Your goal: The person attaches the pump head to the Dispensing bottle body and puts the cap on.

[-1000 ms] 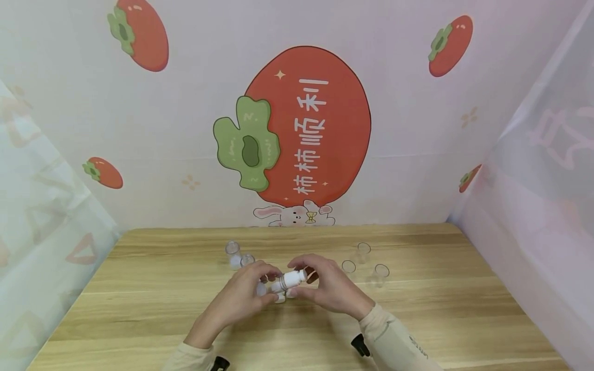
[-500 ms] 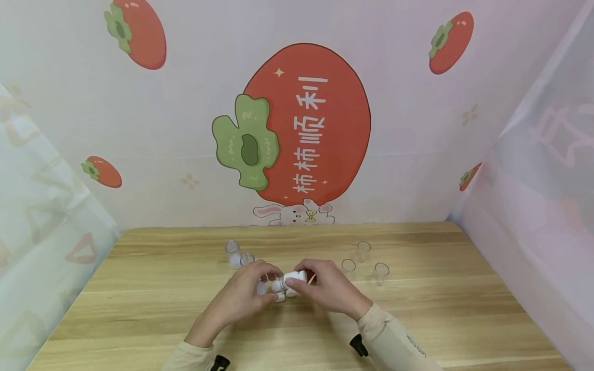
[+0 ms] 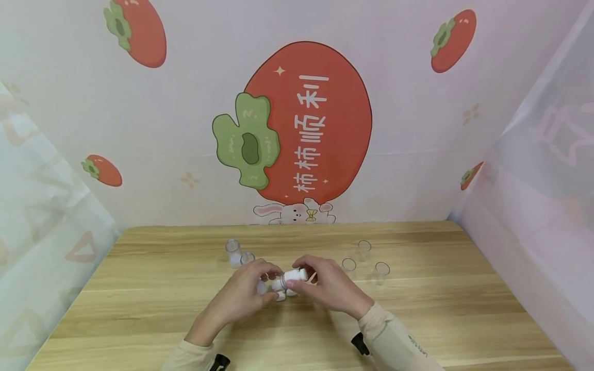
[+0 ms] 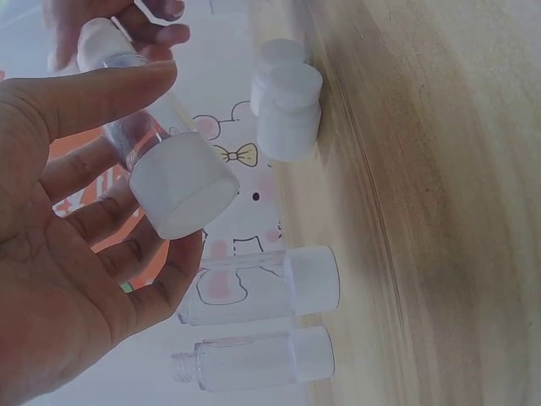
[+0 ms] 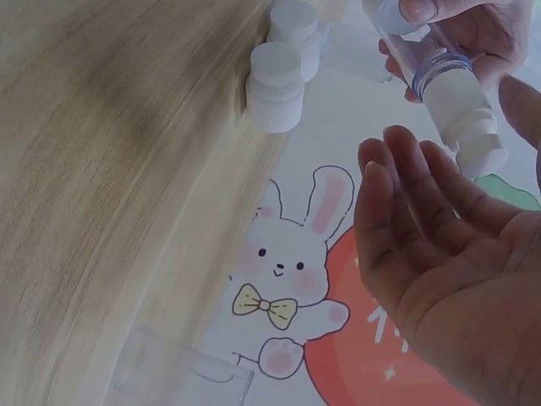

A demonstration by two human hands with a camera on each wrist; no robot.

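Observation:
My left hand point(image 3: 241, 293) grips a small clear bottle point(image 5: 418, 59) with a white base point(image 4: 182, 186), tilted above the table. In its mouth sits a white pump head point(image 5: 461, 106), pointing to the right. My right hand point(image 3: 334, 291) is around this pump head; in the right wrist view its fingers are extended and look apart from it, with the thumb on the other side. Below the bottle, two white pump heads point(image 5: 275, 89) stand close together on the table. Beyond the left hand are clear bottles point(image 4: 317, 279) with white bases, standing upright and partly hidden in the head view.
Three clear cup-like covers point(image 3: 381, 273) stand at the right on the wooden table point(image 3: 441, 309). At the back left stands another clear bottle point(image 3: 233, 252). A printed cloth point(image 3: 399, 180) rises behind the table, with more cloth on both sides.
The right thumb has come up from below the white pump head to lie over it, and the right fingers have shifted slightly around it. The left hand stays about still.

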